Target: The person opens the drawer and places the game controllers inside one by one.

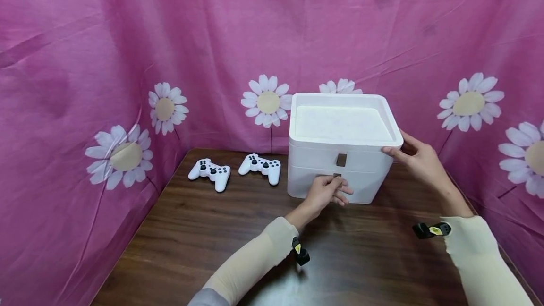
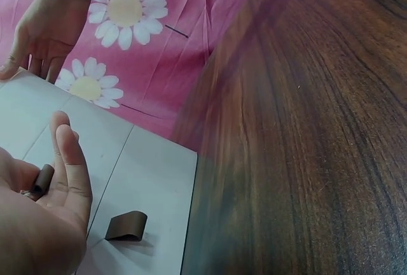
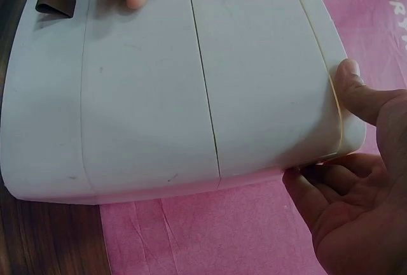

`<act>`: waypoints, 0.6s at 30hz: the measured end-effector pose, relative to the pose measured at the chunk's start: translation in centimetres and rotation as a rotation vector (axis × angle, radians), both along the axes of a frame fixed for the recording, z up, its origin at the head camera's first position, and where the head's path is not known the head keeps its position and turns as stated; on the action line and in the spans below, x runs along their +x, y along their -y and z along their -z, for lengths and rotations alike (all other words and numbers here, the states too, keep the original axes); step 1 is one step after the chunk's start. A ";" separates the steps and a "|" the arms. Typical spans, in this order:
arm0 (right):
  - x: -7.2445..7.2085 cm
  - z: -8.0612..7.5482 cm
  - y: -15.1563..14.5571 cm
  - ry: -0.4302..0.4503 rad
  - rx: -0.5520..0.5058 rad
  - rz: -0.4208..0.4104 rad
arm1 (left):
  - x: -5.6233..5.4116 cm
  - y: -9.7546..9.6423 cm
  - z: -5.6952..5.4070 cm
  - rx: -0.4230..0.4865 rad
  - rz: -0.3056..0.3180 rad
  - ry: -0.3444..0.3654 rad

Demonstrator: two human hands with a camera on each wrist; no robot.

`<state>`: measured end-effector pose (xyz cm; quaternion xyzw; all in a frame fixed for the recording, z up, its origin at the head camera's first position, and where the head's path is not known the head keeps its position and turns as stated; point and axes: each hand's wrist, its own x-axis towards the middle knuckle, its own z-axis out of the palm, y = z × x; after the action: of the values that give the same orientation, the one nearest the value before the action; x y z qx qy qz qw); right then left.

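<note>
A white plastic drawer box [image 1: 310, 156] with a recessed tray top stands on the table. Its front carries brown pull tabs, one on each of several stacked drawers. My left hand [image 1: 325, 193] pinches the middle drawer's pull tab [image 2: 43, 179] between thumb and finger, with the other fingers spread off the front. The lowest pull tab [image 2: 127, 226] sticks out below that hand, untouched. At the upper right corner, my right hand [image 1: 420, 159] grips the box, thumb [image 3: 350, 74] on the front rim and fingers along the side. All drawers look closed.
Two white game controllers [image 1: 209, 173] [image 1: 260, 168] lie on the dark wood table [image 1: 204, 240] left of the box. A pink curtain [image 1: 221, 51] with daisies hangs behind and at both sides of the table.
</note>
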<state>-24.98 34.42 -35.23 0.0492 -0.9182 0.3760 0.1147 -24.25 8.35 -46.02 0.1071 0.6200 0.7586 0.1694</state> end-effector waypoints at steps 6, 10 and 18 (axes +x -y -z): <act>0.2 -0.2 0.4 0.005 0.008 0.015 | 0.3 0.2 0.1 0.005 -0.006 -0.023; 0.4 -0.4 0.6 0.012 0.005 0.018 | 0.4 0.3 0.2 -0.012 -0.005 -0.038; 0.4 -0.4 0.6 0.013 0.016 0.037 | 1.2 0.7 0.3 -0.059 -0.002 -0.113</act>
<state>-24.56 33.82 -34.80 0.0306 -0.9227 0.3667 0.1153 -23.06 7.65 -46.37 0.1442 0.6509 0.7327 0.1366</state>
